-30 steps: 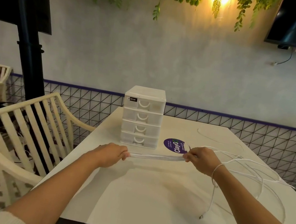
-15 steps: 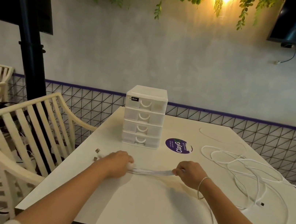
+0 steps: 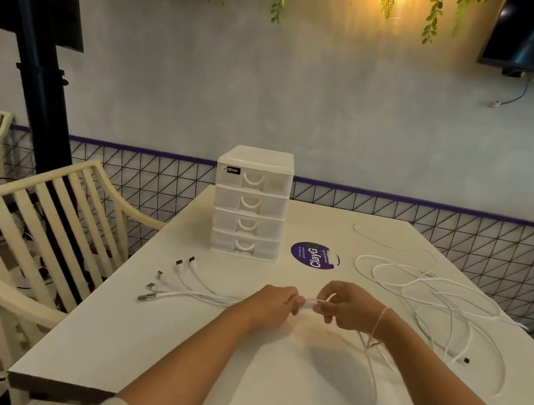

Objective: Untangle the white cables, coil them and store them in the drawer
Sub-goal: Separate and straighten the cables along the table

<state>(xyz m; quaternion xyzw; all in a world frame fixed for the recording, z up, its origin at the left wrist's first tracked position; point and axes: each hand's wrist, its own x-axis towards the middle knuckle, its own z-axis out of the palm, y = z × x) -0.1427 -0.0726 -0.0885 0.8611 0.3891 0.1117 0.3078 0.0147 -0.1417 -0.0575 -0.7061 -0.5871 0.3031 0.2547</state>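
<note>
As hands closed in since a second ago, left hand [image 3: 273, 302] and right hand [image 3: 348, 306] both grip cable bundle [image 3: 307, 302] over table [image 3: 168, 343], folding it shorter; plugs [image 3: 165, 279] fan left; coiling underway; tangle [image 3: 435, 297] right, drawers [image 3: 251, 201] shut.

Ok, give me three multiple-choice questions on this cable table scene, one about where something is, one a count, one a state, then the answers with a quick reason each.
1. Where does the purple round sticker lie?
A. right of the drawer unit
B. on the chair
C. under the hands

2. How many drawers does the unit have?
A. two
B. four
C. six

3. What state are the drawers in?
A. all pushed in
B. top one pulled out
C. bottom one removed

Answers: 1 A, the sticker sits on the table just right of the unit's base. 2 B, four handles are stacked. 3 A, all fronts sit flush, while the left hand and right hand both hold the white cable bundle.
</note>
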